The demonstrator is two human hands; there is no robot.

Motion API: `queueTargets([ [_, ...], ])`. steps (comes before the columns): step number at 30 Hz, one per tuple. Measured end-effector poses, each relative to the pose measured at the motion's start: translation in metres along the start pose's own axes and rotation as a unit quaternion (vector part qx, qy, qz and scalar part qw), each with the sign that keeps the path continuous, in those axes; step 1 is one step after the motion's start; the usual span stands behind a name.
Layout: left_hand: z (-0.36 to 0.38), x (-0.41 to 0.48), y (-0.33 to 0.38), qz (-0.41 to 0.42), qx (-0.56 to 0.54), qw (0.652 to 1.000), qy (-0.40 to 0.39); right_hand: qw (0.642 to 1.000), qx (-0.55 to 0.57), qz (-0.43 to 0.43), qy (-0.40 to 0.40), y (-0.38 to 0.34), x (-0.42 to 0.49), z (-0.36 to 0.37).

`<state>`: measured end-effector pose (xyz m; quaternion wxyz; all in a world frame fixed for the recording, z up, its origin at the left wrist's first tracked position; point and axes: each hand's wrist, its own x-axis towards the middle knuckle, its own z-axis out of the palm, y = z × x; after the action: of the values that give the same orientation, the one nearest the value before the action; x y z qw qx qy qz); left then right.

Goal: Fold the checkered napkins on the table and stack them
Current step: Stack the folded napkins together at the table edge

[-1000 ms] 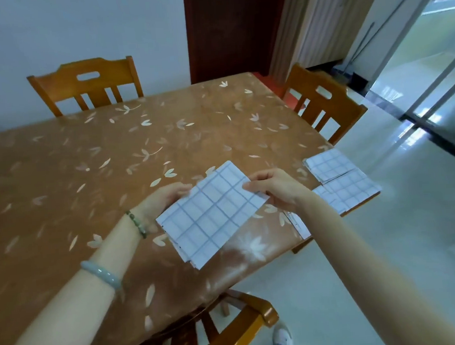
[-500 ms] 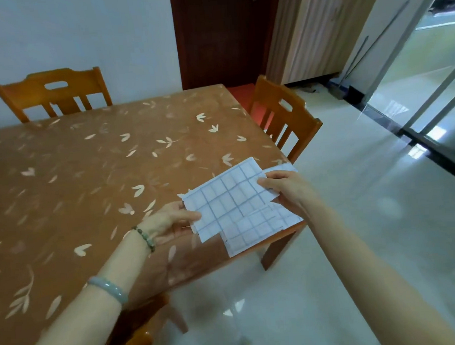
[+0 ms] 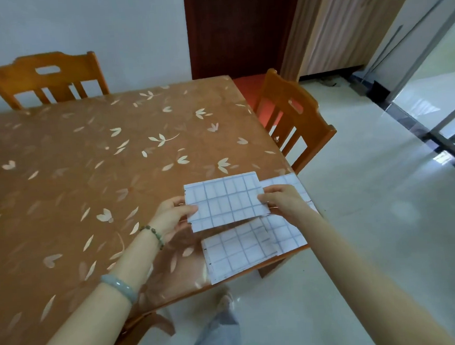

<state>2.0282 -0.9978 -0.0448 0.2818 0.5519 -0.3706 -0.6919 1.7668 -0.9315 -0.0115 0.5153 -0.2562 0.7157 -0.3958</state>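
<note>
A wooden counter [image 3: 86,168] under a glossy brown covering printed with pale leaves fills the left of the room. One orange-brown wooden chair [image 3: 44,77] stands at its far side against a white wall, and a second wooden chair [image 3: 295,119] stands at its right edge. A dark red-brown door [image 3: 238,28] is behind them, and pale shiny floor tiles [image 3: 385,215] spread to the right.

Over the counter's near right corner both hands hold a folded white napkin with a thin grey check [image 3: 224,200]. The left hand [image 3: 174,213] pinches its left edge, thumb on top. The right hand [image 3: 283,200] pinches its right edge the same way. The napkin is stretched flat between them.

Below it, a second folded checkered napkin [image 3: 237,249] lies on the counter at the very corner. A third checkered napkin [image 3: 287,230] lies just beside that one, on its right, partly hidden by the right hand. Whether the held napkin touches these two cannot be told.

The left forearm wears a dark beaded bracelet [image 3: 154,234] and a pale green bangle [image 3: 120,286].
</note>
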Motion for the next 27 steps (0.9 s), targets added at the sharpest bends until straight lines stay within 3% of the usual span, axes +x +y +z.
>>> queueTargets([
  [5,-0.001,0.043,-0.014,-0.03,0.014,0.997,0.062,0.992,-0.119,-0.004,0.03,0.006,0.058,0.016],
  [13,0.006,0.073,-0.044,-0.083,0.061,0.981,0.165,0.954,-0.3,0.026,0.006,0.034,0.115,0.034],
  [19,0.014,0.087,-0.056,-0.061,0.18,0.953,0.235,0.947,-0.319,0.036,0.004,0.04,0.135,0.032],
  [27,0.029,0.087,-0.06,-0.059,0.248,0.92,0.299,0.926,-0.376,0.01,-0.03,0.045,0.143,0.039],
])
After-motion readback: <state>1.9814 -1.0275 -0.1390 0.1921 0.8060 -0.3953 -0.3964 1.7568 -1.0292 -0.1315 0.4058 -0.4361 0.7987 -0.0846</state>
